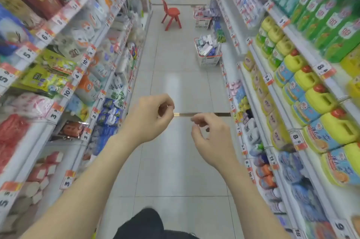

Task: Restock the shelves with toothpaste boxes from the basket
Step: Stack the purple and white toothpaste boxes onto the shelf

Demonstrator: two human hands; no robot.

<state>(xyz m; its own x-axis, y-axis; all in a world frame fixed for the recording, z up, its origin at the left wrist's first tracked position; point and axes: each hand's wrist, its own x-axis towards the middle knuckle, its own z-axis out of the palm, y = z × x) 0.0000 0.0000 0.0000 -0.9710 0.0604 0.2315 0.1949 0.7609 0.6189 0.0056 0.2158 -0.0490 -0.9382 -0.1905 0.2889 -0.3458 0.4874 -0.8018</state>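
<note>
While both forearms reached forward at mid-aisle, the left hand curled into a loose fist and the right hand half curled, thumb near forefinger (pinching anything? I could not tell). Toothpaste boxes sat in the basket, far right on the floor.

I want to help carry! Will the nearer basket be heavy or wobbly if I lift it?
Probably heavyish: the nearer basket is heaped with boxes above its rim. Loose ones on top may slide off if it tilts. Its walls look like stiff plastic mesh, so it should keep its shape.
</note>
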